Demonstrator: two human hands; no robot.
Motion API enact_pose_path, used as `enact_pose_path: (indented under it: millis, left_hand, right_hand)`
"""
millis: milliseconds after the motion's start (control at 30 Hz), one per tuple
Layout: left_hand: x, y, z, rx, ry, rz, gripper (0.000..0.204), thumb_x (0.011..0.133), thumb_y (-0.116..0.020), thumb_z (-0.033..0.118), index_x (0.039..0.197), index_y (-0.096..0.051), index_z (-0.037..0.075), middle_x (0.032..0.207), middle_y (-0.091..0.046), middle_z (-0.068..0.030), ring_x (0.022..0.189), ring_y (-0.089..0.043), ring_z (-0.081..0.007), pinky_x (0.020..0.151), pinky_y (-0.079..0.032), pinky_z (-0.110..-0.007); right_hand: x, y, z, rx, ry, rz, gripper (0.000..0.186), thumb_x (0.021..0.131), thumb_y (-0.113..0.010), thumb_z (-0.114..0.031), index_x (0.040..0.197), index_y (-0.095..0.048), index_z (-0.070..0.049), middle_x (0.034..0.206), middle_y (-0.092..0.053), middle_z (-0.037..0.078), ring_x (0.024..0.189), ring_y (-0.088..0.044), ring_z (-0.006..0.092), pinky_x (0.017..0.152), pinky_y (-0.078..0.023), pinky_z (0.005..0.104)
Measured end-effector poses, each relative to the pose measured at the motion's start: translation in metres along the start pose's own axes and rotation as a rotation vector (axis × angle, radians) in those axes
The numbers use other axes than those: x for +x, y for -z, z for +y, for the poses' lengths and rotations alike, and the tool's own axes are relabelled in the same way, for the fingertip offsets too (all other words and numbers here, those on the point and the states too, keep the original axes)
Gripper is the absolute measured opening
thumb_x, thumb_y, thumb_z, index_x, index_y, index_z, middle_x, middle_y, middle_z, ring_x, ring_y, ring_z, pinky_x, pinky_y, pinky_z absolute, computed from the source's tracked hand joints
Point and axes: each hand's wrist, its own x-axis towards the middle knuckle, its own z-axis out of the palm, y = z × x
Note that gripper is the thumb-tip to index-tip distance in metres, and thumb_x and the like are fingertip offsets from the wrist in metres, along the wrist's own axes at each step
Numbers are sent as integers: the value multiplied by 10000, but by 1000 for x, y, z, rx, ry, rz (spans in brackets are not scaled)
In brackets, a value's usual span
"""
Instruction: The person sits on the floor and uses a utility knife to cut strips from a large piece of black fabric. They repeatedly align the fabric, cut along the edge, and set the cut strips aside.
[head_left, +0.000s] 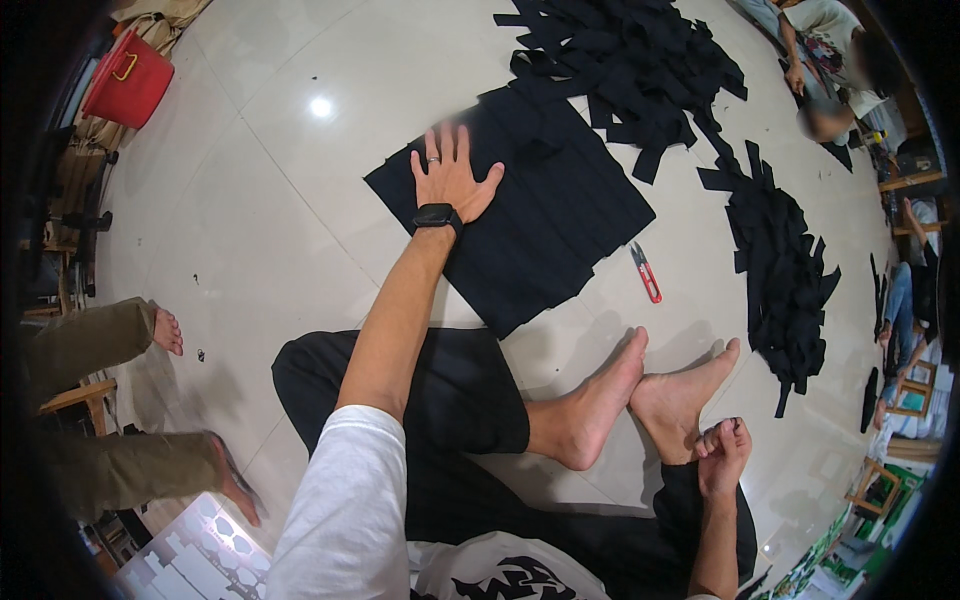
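My left hand [455,180], with a ring and a dark watch on the wrist, lies flat with fingers spread. It presses on the left part of a black fabric sheet [540,210], which looks made of strips laid side by side on the floor. My right hand [722,455] is up by my ankle, its fingers curled closed; whether anything is inside them is hidden. Between the sheet and my bare feet lie thread snips [651,278] with red handles, touched by neither hand.
A big heap of black fabric strips [640,60] spreads beyond the sheet, and a smaller pile [780,270] lies to the right. A red bucket [130,80] stands far left. Another person's bare foot [168,330] is at left; more people sit at far right.
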Motion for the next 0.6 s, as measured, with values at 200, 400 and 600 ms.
enact_pose_path:
  millis: [200,400,600]
  left_hand:
    - [1,-3,-3,10,4,7,959,941,-473,712,1658,-249,117,1736,-176,-147,1606,-108,-368,1266,-105,-609]
    - [1,-3,-3,3,-2,19,955,940,-480,704,1657,-252,116,1735,-178,-149,1607,-100,-371,1267,-99,-606]
    - [0,0,-1,0,0,3,952,941,-480,700,1657,-252,116,1736,-176,-150,1607,-99,-370,1266,-102,-605]
  right_hand:
    - [-11,11,-5,-7,-21,29,252,1040,-643,-201,872,-469,-129,683,-379,-43,575,-362,83,541,-349,270]
    - [-24,31,-11,-8,-31,91,288,1033,-660,-231,862,-450,-134,679,-342,-51,559,-330,82,525,-324,273]
    - [-35,49,-27,-14,-9,146,294,1036,-656,-235,859,-441,-142,673,-322,-63,554,-315,67,511,-310,253]
